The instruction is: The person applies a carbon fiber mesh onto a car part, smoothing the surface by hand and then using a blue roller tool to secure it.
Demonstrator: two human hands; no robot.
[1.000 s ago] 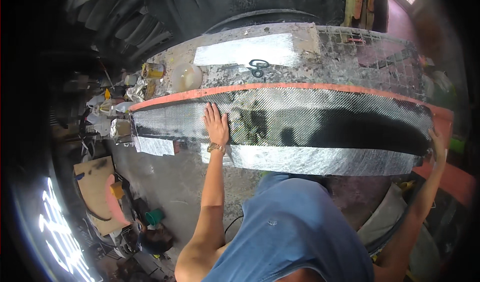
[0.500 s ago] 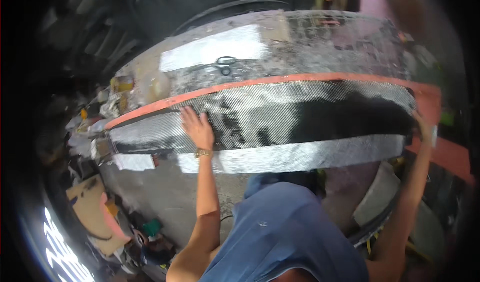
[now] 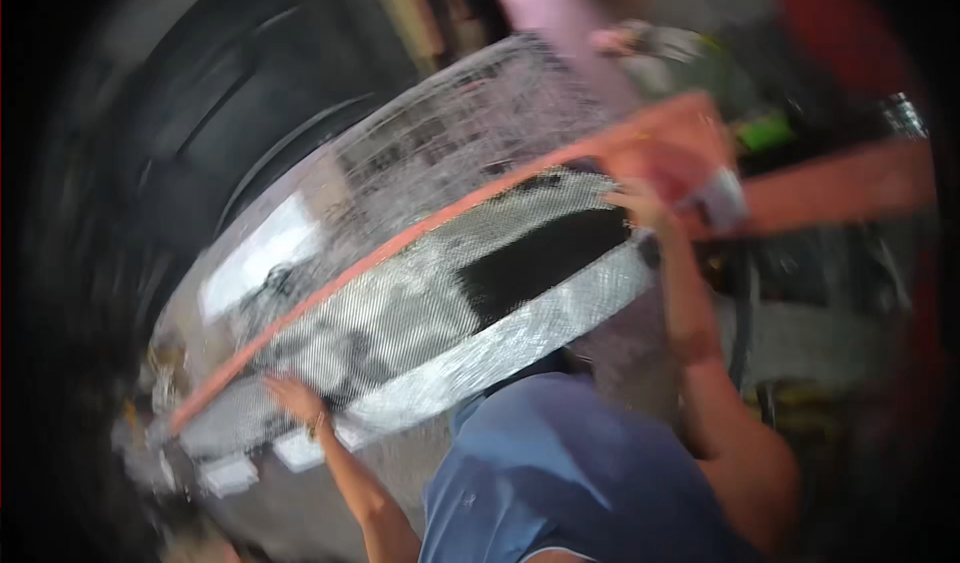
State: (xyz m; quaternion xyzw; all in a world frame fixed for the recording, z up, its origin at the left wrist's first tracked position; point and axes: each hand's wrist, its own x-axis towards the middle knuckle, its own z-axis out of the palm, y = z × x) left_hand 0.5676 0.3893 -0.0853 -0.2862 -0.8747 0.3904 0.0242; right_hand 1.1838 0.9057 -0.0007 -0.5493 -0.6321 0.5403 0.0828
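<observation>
A long strip of black-and-silver woven fabric, like carbon-fibre cloth (image 3: 410, 288), lies over a long orange-edged piece (image 3: 440, 225). Its weave shines grey in the middle and looks dark toward the right. My left hand (image 3: 296, 399) rests flat on the cloth near its left part, fingers spread, a band on the wrist. At the cloth's right end, my right hand (image 3: 638, 205) lies on the corner with its fingers stretched over the edge, somewhat blurred. A pale, silvery strip (image 3: 500, 348) runs along the near side of the cloth.
Beyond the cloth, a worn, stained tabletop (image 3: 440, 128) carries a white sheet (image 3: 258, 258) and blurred dark scissors (image 3: 278, 283). An orange strip (image 3: 840, 188) extends off to the right, near a bright green item (image 3: 765, 133). A large dark curved shape (image 3: 235, 93) stands behind the table.
The whole view has swung to the right and tilted, with blur. My right hand now reaches further over the cloth's right corner. My left hand still lies on the cloth.
</observation>
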